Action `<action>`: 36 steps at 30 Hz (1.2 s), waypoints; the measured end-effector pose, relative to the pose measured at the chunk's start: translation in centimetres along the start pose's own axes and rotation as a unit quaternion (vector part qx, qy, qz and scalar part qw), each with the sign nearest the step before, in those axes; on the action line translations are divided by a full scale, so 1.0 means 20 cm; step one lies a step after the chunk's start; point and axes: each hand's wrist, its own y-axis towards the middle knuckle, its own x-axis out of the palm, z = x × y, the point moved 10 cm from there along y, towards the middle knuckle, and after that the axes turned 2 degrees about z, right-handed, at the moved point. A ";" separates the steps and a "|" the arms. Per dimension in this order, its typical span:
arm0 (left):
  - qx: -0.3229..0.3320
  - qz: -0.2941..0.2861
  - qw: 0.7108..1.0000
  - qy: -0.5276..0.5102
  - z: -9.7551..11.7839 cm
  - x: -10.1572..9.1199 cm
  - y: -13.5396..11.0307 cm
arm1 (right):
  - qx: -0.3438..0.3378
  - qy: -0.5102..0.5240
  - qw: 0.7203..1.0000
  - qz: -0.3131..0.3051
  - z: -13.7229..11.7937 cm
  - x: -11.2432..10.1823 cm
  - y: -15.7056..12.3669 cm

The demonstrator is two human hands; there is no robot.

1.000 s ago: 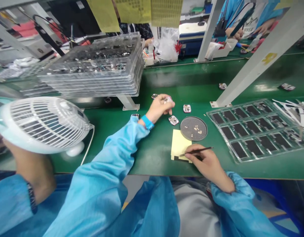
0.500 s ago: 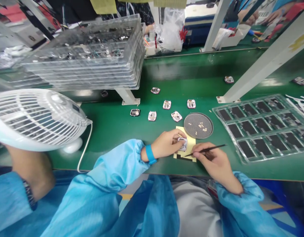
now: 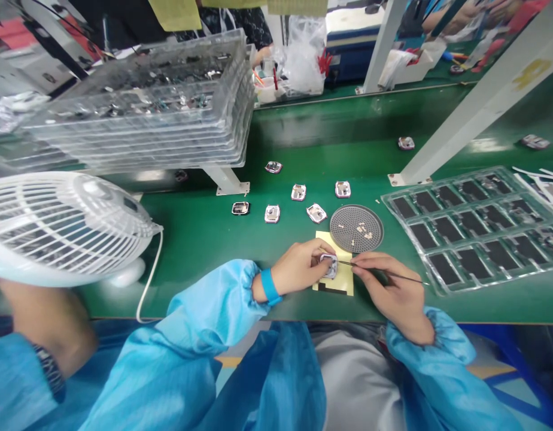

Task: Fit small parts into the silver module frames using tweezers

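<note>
My left hand (image 3: 306, 263) is closed on a small watch case (image 3: 331, 267), silvery and square with rounded corners, over a yellow paper pad (image 3: 345, 281). Between the fingertips of my right hand (image 3: 388, 284) are thin dark tweezers (image 3: 400, 276), whose tip reaches the case's right side. What the tip touches there is too small to make out. Just beyond lies a round grey perforated dish (image 3: 356, 228) with several tiny pale pieces on it. Similar watch cases (image 3: 316, 213) are scattered on the green bench behind my hands.
On the right lies a clear tray (image 3: 442, 263) of dark rectangular parts. A white fan (image 3: 65, 227) stands left, its cord on the bench. Stacked clear trays (image 3: 142, 131) rest on a shelf, and a white post (image 3: 465, 102) rises at right. A co-worker's arm (image 3: 47, 317) is at far left.
The tweezers' tip has gone from the paper's lower part up to the watch case, and the tweezers now slope the other way. My left hand keeps its hold. The whole view has shifted slightly.
</note>
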 end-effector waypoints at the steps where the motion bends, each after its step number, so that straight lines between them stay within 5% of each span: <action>1: -0.001 -0.001 1.000 0.002 0.00 0.00 0.00 | -0.002 0.000 1.000 -0.003 0.00 0.00 0.00; 22: -0.014 -0.009 0.999 -0.045 -0.03 0.01 -0.01 | 0.018 -0.001 0.999 -0.048 0.03 0.04 -0.02; 31: -0.096 -0.033 0.953 -0.285 -0.10 0.03 0.04 | 0.108 0.196 0.964 -0.143 0.06 0.09 -0.04; 33: -0.090 -0.031 0.950 -0.297 -0.09 0.01 0.04 | 0.113 0.213 0.962 -0.130 0.04 0.01 -0.03; 36: -0.077 -0.032 0.950 -0.300 -0.07 0.00 0.03 | 0.116 0.187 0.975 -0.037 0.08 -0.29 0.04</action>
